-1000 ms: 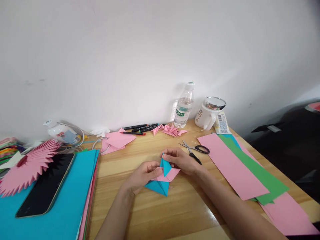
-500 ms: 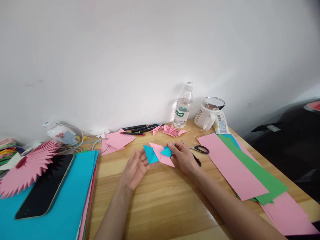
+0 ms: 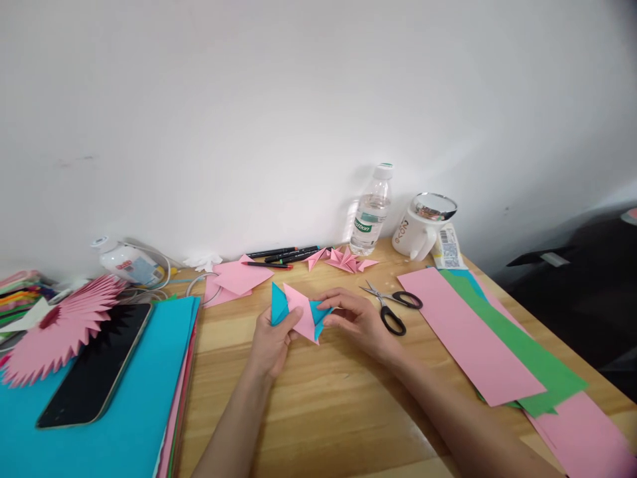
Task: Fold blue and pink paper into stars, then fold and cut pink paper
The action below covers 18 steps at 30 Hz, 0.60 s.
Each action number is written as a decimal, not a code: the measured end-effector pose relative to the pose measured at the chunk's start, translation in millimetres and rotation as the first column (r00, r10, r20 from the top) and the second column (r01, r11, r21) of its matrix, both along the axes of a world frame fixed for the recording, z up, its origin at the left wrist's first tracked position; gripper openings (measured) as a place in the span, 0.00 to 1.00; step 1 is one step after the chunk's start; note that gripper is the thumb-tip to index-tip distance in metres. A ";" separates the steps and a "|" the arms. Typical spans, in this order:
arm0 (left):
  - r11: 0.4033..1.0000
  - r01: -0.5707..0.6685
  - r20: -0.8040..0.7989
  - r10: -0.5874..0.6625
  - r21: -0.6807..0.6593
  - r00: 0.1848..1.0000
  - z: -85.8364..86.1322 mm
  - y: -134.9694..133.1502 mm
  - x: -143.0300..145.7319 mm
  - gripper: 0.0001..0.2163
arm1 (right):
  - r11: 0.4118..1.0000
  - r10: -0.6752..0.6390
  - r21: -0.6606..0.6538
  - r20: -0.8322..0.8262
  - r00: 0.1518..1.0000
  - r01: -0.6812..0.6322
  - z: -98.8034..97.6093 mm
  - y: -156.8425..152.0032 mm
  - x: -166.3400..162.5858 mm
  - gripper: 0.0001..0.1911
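A folded pink and blue paper piece (image 3: 302, 320) is held just above the wooden table. My left hand (image 3: 271, 342) grips its left side, thumb pressed on the pink middle and fingers underneath. The blue left flap (image 3: 279, 307) rises past my thumb. At the other end my right hand (image 3: 359, 322) has its thumb and fingertips closed about the blue right flap (image 3: 317, 315). Black-handled scissors (image 3: 392, 307) lie partly spread just beyond my right hand.
Pink and green sheets (image 3: 470, 335) are stacked on the right. Behind stand a water bottle (image 3: 371, 216) and a white mug (image 3: 423, 226), near pens (image 3: 288, 254) and pink folded pieces (image 3: 346, 259). To the left, a phone (image 3: 99, 365) and a pleated pink fan (image 3: 64, 332) rest on blue paper (image 3: 144, 398).
The paper piece has turned over or rotated and come slightly nearer and left. My left hand, formerly open beneath it, now clamps it with the thumb. My right hand's grip has shifted on its right flap.
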<state>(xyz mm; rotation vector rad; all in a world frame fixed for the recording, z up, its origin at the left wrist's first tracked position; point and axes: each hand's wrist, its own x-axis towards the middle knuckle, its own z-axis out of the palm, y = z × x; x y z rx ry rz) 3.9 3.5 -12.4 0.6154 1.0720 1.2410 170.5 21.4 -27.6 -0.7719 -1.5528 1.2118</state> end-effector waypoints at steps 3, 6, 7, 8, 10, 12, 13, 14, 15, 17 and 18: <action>0.999 0.035 -0.004 -0.035 -0.005 0.999 4.2 0.8 -5.4 0.15 | 0.994 0.102 -0.044 -0.051 0.993 -0.105 2.3 0.5 4.5 0.14; 0.999 0.007 -0.018 -0.008 -0.034 1.000 8.1 1.8 -8.3 0.15 | 0.974 0.185 -0.110 -0.132 0.974 -0.199 4.8 1.0 8.4 0.17; 0.999 0.005 -0.021 -0.006 -0.040 1.000 9.0 2.0 -8.7 0.16 | 0.964 0.212 -0.129 -0.154 0.965 -0.232 5.6 1.2 9.4 0.18; 0.999 0.009 -0.023 -0.009 -0.041 1.000 9.6 2.2 -9.0 0.16 | 0.955 0.234 -0.143 -0.166 0.958 -0.258 6.1 1.4 10.1 0.19; 0.999 0.022 -0.031 -0.023 -0.040 0.999 9.6 2.2 -8.9 0.17 | 0.950 0.245 -0.157 -0.160 0.956 -0.270 6.3 1.8 10.5 0.16; 0.999 0.031 -0.054 -0.033 -0.042 0.998 8.0 1.8 -8.2 0.17 | 0.966 0.200 -0.141 -0.128 0.971 -0.218 5.2 2.3 9.5 0.11; 0.999 0.032 -0.072 -0.035 -0.040 0.997 6.8 1.5 -7.6 0.16 | 0.976 0.163 -0.126 -0.108 0.981 -0.176 4.3 2.5 8.6 0.08; 0.999 0.029 -0.091 -0.033 -0.035 0.995 5.4 1.3 -7.0 0.16 | 0.985 0.125 -0.112 -0.089 0.988 -0.134 3.2 2.7 7.5 0.07; 0.999 0.024 -0.108 -0.027 -0.025 0.994 3.9 1.1 -6.3 0.16 | 0.989 0.093 -0.107 -0.075 0.993 -0.101 2.2 2.8 6.4 0.06; 1.000 0.016 -0.132 -0.016 0.003 0.991 1.3 1.0 -5.2 0.17 | 0.990 0.053 -0.130 -0.071 0.996 -0.062 0.4 2.5 4.1 0.07; 1.000 0.018 -0.138 -0.015 0.016 0.990 0.2 1.0 -4.9 0.17 | 0.987 0.041 -0.155 -0.077 0.996 -0.053 -0.3 2.2 3.0 0.07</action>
